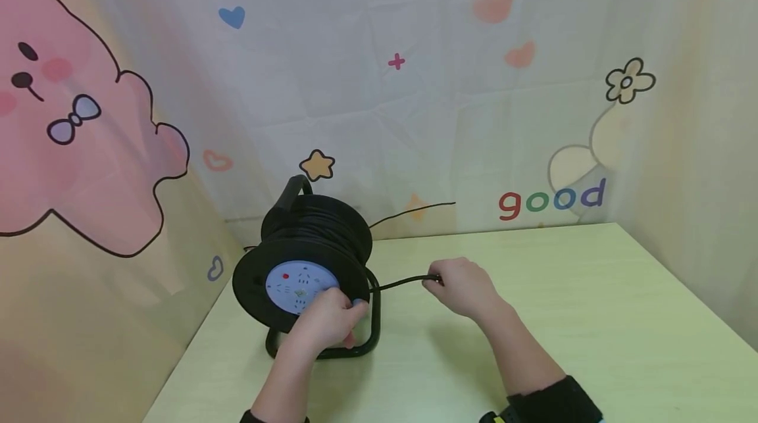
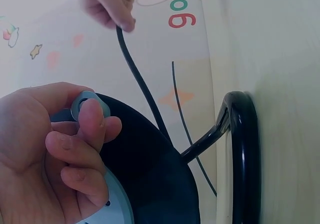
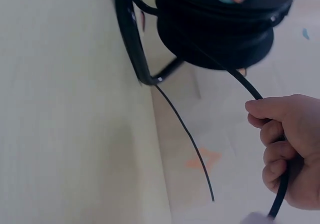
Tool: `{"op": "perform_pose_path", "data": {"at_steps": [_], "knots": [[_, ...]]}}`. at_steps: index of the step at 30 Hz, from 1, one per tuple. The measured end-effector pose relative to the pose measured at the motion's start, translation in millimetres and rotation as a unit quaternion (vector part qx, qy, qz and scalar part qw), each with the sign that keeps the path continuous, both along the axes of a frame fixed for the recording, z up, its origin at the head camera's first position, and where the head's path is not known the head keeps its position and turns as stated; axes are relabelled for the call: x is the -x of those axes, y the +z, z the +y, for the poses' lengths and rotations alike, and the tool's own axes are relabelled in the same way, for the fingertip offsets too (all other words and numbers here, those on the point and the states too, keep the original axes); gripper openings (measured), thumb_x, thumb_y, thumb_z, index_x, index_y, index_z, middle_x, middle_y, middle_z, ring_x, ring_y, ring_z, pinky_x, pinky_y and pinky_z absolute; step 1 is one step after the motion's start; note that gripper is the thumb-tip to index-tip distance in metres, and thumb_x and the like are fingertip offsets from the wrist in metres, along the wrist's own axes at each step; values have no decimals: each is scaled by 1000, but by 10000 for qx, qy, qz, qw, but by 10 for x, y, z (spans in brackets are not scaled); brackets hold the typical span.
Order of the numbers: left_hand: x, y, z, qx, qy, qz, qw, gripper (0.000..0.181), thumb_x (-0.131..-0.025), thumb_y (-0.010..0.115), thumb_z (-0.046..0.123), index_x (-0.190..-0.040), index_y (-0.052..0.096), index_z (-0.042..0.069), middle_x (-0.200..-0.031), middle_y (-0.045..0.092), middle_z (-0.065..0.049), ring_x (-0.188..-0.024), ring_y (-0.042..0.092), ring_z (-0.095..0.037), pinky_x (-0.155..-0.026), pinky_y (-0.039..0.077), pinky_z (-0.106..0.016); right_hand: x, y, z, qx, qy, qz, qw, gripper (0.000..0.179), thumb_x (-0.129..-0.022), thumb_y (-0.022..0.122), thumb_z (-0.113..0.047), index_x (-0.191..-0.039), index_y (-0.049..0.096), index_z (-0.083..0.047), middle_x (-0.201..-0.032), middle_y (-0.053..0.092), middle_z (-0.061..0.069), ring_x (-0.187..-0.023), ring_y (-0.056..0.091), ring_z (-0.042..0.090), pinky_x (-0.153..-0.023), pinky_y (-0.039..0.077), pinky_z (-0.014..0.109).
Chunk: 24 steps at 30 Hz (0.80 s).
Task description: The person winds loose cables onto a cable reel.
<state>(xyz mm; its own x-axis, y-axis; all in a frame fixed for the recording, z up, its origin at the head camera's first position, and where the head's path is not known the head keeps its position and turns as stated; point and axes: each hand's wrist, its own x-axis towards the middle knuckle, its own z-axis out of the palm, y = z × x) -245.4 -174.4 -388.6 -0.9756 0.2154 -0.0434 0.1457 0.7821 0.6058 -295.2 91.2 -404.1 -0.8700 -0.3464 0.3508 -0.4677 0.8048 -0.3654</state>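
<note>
A black cable reel (image 1: 251,288) with a pale blue socket panel (image 1: 287,281) stands on its tubular frame (image 1: 376,324), left of the table's middle. Dark cable is wound round its drum. At the reel's front face, my left hand (image 1: 326,321) pinches a small blue-grey crank knob (image 2: 104,105) between thumb and fingertips; its other fingers are curled in. Right of the reel, my right hand (image 1: 464,288) grips the black cable (image 1: 405,281) above the tabletop. This stretch runs from the drum into the fist, and its lower part emerges below the fist in the right wrist view.
The pale green table (image 1: 533,324) meets a printed curtain (image 1: 379,100) at the back and on both sides. A carrying handle (image 1: 290,194) rises at the reel's top left. Behind the reel, a thin dark line (image 1: 411,211) crosses the curtain.
</note>
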Motion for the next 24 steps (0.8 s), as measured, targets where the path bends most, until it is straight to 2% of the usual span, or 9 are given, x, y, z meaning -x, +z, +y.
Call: {"op": "perform_pose_path", "data": {"at_steps": [5, 9, 13, 16, 20, 24], "knots": [[-12, 18, 5, 110, 13, 50, 9999, 51, -93, 52, 37, -50, 54, 9, -46, 60, 3, -50, 57, -19, -47, 40, -32, -15, 65, 307, -92, 14, -32, 10000, 12, -87, 68, -27, -77, 64, -24, -60, 51, -11, -52, 45, 10, -50, 39, 31], [-19, 20, -4, 154, 6, 71, 9999, 51, -93, 52, 36, -49, 53, 10, -46, 60, 3, -47, 54, -18, -44, 36, -30, -37, 96, 505, -355, 79, 103, 9993, 11, -88, 69, -28, -79, 64, -26, -59, 50, -12, -52, 44, 10, -49, 38, 31], [-22, 2, -14, 151, -18, 81, 9999, 51, -92, 52, 36, -47, 50, 12, -45, 60, 3, -43, 51, -17, -41, 31, -28, -54, 136, 729, -503, -31, 193, 9985, 6, -91, 66, -27, -89, 62, -23, -65, 54, -11, -55, 45, 9, -50, 38, 32], [-26, -10, -15, 133, -27, 70, 9999, 51, -92, 52, 36, -46, 48, 13, -45, 59, 3, -42, 50, -17, -41, 29, -27, -87, 165, 874, -476, 11, 29, 9989, 7, -93, 63, -26, -97, 60, -21, -72, 58, -10, -58, 48, 9, -52, 40, 32], [-23, -10, -14, 154, -6, 78, 9999, 52, -92, 53, 37, -47, 49, 12, -45, 60, 3, -45, 52, -18, -42, 31, -28, -112, 176, 952, -350, 80, -98, 9993, 6, -94, 63, -26, -98, 60, -23, -74, 59, -11, -61, 51, 8, -54, 43, 33], [-11, -19, -16, 213, -7, 59, 9998, 51, -92, 53, 37, -48, 51, 12, -45, 59, 4, -49, 55, -18, -44, 33, -29, -105, 170, 961, -330, 62, 8, 9994, 7, -92, 65, -28, -98, 62, -25, -76, 61, -11, -64, 54, 7, -57, 45, 33]]}}
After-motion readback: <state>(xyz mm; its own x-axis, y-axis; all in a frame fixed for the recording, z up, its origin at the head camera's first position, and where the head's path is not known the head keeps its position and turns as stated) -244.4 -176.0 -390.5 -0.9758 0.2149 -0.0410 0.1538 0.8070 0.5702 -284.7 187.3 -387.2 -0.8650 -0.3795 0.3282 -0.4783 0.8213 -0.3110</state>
